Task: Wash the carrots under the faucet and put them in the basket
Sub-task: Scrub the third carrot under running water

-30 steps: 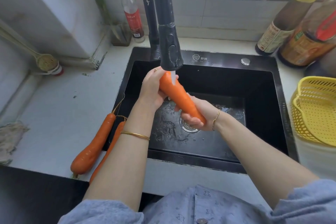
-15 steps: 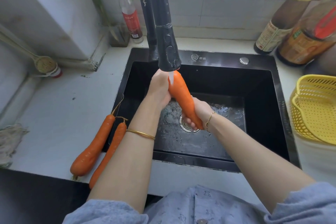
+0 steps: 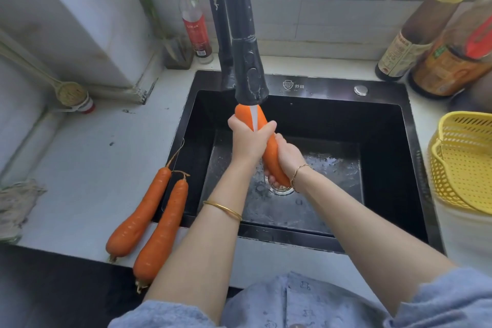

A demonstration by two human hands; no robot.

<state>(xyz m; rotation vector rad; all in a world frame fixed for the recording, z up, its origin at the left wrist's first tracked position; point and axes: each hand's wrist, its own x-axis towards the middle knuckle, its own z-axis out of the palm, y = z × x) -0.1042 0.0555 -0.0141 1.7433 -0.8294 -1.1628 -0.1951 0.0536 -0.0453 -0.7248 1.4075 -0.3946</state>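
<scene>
I watch the left hand (image 3: pixel 249 141), reaching over the sink (image 3: pixel 386 91), grip the carrot (image 3: pixel 274 164) near its top under the faucet (image 3: pixel 249 66); the right hand (image 3: pixel 288 157) grips lower. Far rim reads 舒田.

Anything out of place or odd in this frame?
Nothing serious. The left hand and right hand grip one carrot under the running faucet. The only oddity: the counter carrot nearer the sink lies across the sink's rim, and its thick end seems to overhang the counter's front edge.
</scene>
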